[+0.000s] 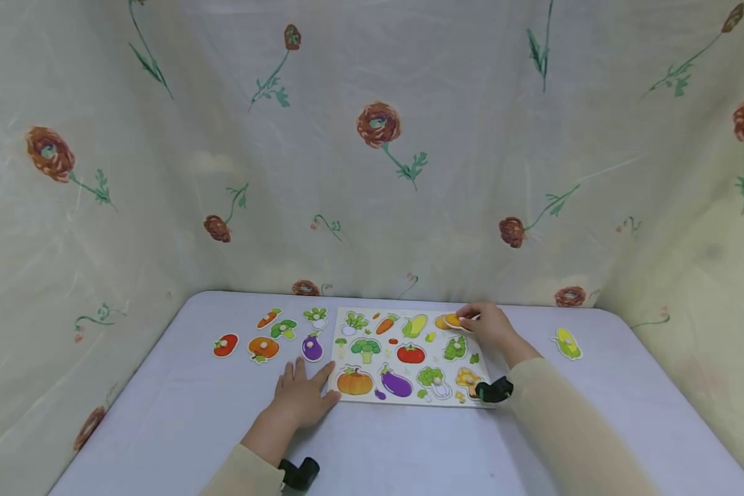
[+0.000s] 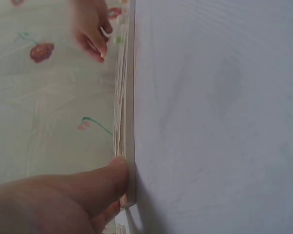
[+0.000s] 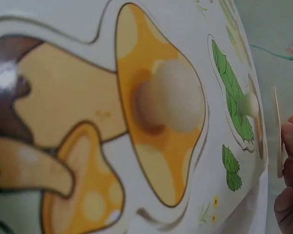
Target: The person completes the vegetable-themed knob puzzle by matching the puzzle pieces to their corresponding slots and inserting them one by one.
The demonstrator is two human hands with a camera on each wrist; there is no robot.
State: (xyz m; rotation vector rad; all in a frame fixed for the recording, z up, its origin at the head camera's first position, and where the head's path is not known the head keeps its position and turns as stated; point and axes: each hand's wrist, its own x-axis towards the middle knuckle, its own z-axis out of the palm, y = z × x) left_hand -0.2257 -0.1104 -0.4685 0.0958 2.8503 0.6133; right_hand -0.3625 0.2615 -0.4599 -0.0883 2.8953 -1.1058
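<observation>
My right hand (image 1: 492,331) pinches a thin orange-yellow puzzle piece (image 1: 452,321) over the far right corner of the white vegetable puzzle board (image 1: 409,401). In the right wrist view that piece (image 3: 277,141) stands edge-on, tilted, between the fingertips. It partly covers a matching orange-yellow picture on the board. My left hand (image 1: 300,396) lies at the board's near left corner, fingers spread. Its thumb (image 2: 118,175) presses the near edge. Knobbed mushroom (image 1: 468,377), leafy green (image 1: 455,348) and bok choy (image 1: 434,380) pieces sit in the board's right part.
Loose on the table left of the board lie a tomato (image 1: 226,345), a carrot (image 1: 269,317), a broccoli (image 1: 283,329), a pumpkin (image 1: 263,348), a radish (image 1: 315,317) and an eggplant piece (image 1: 312,348). A corn piece (image 1: 567,344) lies far right. Flowered cloth (image 1: 372,227) surrounds the table.
</observation>
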